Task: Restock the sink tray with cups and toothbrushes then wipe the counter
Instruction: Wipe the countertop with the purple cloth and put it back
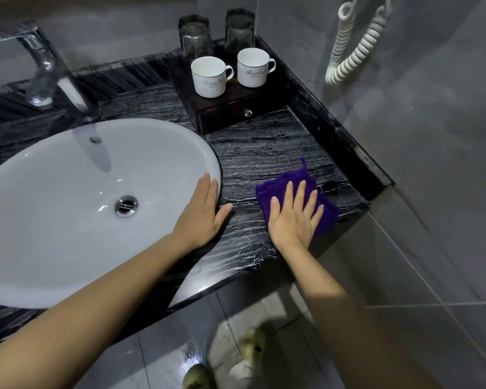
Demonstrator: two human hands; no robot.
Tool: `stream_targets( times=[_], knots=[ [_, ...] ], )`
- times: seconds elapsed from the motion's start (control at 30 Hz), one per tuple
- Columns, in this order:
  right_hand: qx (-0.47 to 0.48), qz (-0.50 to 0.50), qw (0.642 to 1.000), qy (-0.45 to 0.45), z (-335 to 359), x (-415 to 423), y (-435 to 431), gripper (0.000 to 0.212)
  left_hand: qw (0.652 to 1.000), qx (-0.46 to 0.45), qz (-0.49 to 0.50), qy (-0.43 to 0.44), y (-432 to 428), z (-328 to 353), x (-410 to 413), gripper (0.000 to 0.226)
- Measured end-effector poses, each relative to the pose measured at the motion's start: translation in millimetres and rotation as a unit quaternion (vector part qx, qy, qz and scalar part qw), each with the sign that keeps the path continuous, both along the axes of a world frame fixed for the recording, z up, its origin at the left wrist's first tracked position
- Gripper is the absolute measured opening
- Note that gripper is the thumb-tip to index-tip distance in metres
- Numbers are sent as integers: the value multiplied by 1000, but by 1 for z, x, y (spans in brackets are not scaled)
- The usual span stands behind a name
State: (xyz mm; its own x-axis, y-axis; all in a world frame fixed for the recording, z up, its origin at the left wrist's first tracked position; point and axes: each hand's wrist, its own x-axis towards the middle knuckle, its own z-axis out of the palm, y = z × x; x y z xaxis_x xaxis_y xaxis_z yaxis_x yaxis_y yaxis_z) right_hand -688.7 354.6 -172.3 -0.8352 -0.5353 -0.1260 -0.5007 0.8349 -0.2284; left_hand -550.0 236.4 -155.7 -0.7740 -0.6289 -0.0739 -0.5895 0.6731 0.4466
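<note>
My right hand (293, 216) lies flat with spread fingers on a folded purple cloth (286, 182), pressing it onto the black marble counter (264, 153) near the front right corner. My left hand (201, 213) rests flat on the right rim of the white sink (68, 192), thumb on the counter. At the back stands a dark wooden tray box (225, 110) with a small drawer knob. On it stand two white mugs (209, 77) (252, 67), upright, and behind them two dark glass tumblers (195, 36) (239, 30). No toothbrushes are visible.
A chrome faucet (48, 68) rises behind the sink at the left. A white coiled cord (354, 49) hangs on the grey wall at the right. A raised black ledge (340, 136) borders the counter's right side. My shoes (253, 345) show on the tiled floor below.
</note>
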Motion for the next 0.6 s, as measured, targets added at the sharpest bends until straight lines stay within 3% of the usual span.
stream_targets(
  times=[0.13, 0.27, 0.37, 0.43, 0.5, 0.6],
  knots=[
    [1, -59, 998, -18, 1, 18, -11, 63, 999, -9, -50, -19, 1, -3, 21, 74],
    [-6, -93, 995, -46, 6, 38, -22, 66, 995, -49, -84, -27, 2, -10, 50, 101],
    [-34, -93, 988, -120, 17, 39, -23, 67, 990, -84, -106, -38, -4, -14, 60, 98],
    [-40, -34, 988, -146, 26, 29, -13, 67, 988, -95, -117, -41, -6, -14, 62, 91],
    [-3, 105, 990, -96, 31, 15, 2, 72, 987, -98, -117, -41, -6, -16, 62, 85],
    [86, 329, 940, -36, 27, -13, 13, 93, 988, -97, -117, -41, -7, -17, 62, 84]
  ],
)
